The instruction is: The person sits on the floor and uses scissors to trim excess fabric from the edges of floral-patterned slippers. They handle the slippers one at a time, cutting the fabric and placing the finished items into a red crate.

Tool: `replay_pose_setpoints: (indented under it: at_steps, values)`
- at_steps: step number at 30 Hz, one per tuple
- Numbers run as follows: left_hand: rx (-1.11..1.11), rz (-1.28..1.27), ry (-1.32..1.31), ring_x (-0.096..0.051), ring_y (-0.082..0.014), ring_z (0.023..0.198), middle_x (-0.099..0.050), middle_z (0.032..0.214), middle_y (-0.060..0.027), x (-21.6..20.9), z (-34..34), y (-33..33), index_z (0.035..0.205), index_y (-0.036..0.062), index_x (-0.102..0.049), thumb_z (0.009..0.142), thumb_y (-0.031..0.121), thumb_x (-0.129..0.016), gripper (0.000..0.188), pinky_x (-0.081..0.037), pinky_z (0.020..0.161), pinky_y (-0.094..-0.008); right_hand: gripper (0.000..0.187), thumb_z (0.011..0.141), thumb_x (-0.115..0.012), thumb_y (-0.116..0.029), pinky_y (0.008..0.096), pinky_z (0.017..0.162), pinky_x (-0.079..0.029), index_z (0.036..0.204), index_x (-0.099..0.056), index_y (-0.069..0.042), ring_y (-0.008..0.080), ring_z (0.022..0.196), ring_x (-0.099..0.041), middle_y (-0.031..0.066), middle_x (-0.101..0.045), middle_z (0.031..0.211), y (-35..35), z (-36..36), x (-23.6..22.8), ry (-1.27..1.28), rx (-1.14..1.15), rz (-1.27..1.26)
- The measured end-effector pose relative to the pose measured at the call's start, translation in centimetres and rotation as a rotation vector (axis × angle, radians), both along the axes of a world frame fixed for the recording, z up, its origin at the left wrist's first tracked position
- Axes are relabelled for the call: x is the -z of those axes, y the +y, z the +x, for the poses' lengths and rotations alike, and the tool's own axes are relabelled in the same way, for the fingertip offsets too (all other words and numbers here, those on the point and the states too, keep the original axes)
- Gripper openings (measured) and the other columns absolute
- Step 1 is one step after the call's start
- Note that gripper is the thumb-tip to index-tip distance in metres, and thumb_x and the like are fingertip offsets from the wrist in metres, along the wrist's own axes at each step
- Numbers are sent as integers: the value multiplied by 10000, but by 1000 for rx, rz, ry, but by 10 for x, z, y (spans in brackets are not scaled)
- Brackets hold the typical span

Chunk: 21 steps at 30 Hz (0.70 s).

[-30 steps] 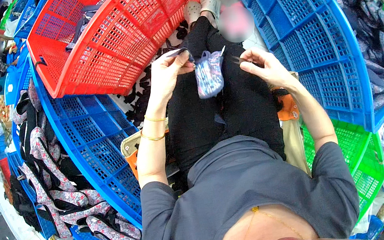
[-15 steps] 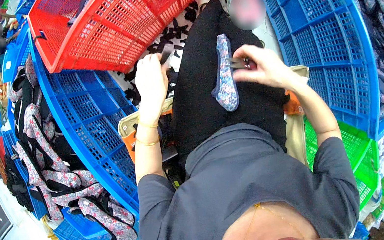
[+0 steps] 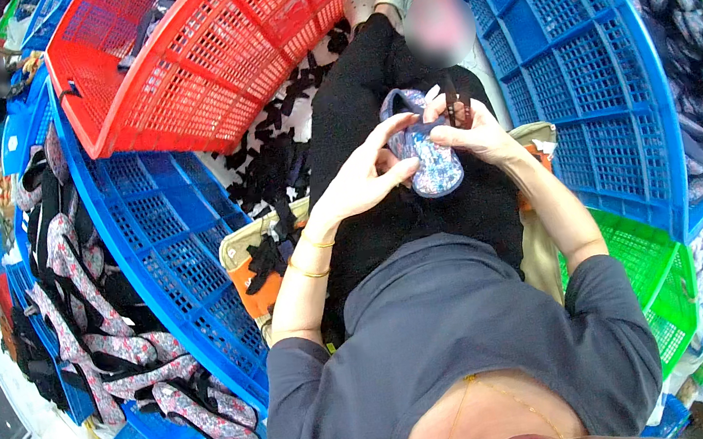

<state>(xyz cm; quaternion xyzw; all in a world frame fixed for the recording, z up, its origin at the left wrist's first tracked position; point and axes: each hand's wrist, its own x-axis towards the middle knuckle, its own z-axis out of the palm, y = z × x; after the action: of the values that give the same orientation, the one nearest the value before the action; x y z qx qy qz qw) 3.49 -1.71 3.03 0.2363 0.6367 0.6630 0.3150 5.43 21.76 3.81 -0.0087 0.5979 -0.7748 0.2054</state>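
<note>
A blue floral fabric shoe upper (image 3: 438, 172) lies over my lap, its broad rounded end toward me and its opening at the far side. My left hand (image 3: 372, 164) grips its left edge between thumb and fingers. On the right edge, my right hand (image 3: 484, 134) pinches the fabric. Tucked in that same hand is a slim dark tool (image 3: 458, 105), which looks like small snips, its tips hidden by the fingers. Both hands are close together, with the upper stretched between them.
A red basket (image 3: 193, 70) stands tilted ahead, with black scraps (image 3: 282, 152) on the floor beside it. Blue crates hem me in at left (image 3: 179, 218) and right (image 3: 586, 84). Floral uppers (image 3: 99, 293) pile up at far left, darker ones (image 3: 694, 77) at far right. A green crate (image 3: 651, 275) is near my right elbow.
My left hand has come in from the left, where it held a small dark piece, and now grips the upper. The upper has been turned and opened out; black scraps now lie by my left forearm.
</note>
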Motion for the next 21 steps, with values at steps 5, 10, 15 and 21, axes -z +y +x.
replay_pose_setpoints:
  at_steps: [5, 10, 15, 21]
  values:
    - [68, -20, 0, -533, -43, 740, -598, 874, 10, -9, -42, 22, 1220, 34, -522, 848, 138, -730, 438, -461, 668, -206, 234, 838, -710, -154, 156, 405, -217, 1013, -580, -69, -6, 467, -333, -72, -519, 705, 5, 8, 20, -95, 323, -325]
    - [226, -20, -63, -402, -25, 626, -495, 737, 56, 10, -55, 32, 1103, 21, -606, 776, 240, -805, 441, -345, 549, -191, 220, 863, -679, -167, 144, 394, -236, 1018, -569, -56, -10, 468, -345, -70, -499, 682, -1, 38, 32, -175, 416, -283]
    - [305, -183, 70, -301, -19, 585, -365, 648, 98, -5, -54, 36, 1106, 64, -643, 804, 244, -782, 378, -244, 521, -199, 206, 878, -662, -134, 153, 416, -243, 1047, -576, -54, -9, 492, -381, -60, -533, 716, 4, 50, 30, -144, 361, -246]
    - [313, -201, 114, -351, -17, 588, -469, 666, 80, -26, -53, 47, 1117, 75, -659, 807, 245, -771, 371, -307, 527, -187, 249, 894, -647, -149, 141, 491, -312, 1117, -563, -74, 4, 600, -464, -39, -560, 825, 2, 44, 18, -36, 339, -152]
